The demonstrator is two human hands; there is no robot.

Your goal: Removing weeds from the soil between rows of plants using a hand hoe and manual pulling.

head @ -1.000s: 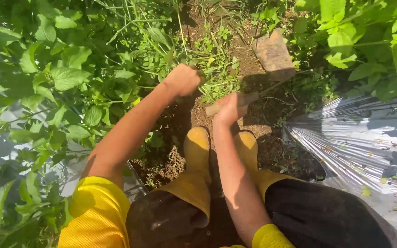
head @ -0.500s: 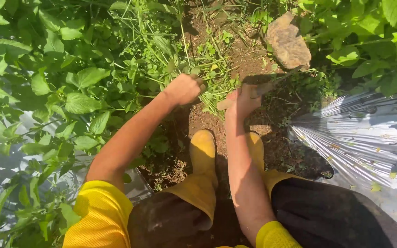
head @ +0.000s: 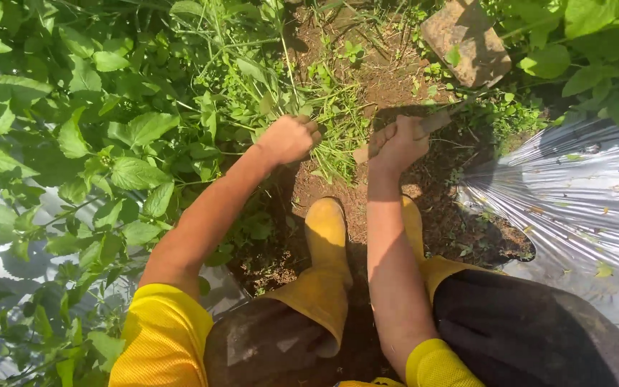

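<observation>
Crouched in yellow boots (head: 327, 233), your left hand (head: 289, 138) is clenched on a tuft of weeds (head: 324, 118) at the soil path's left edge, your right hand (head: 397, 145) gripping a wooden-handled tool (head: 430, 124); cut low, clear of your knuckles.

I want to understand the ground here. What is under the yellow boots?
Under the yellow boots is brown soil with small weeds. Silver plastic sheet covers the bed to the right, so the ground beneath it is hidden. The soles cannot be seen.
</observation>
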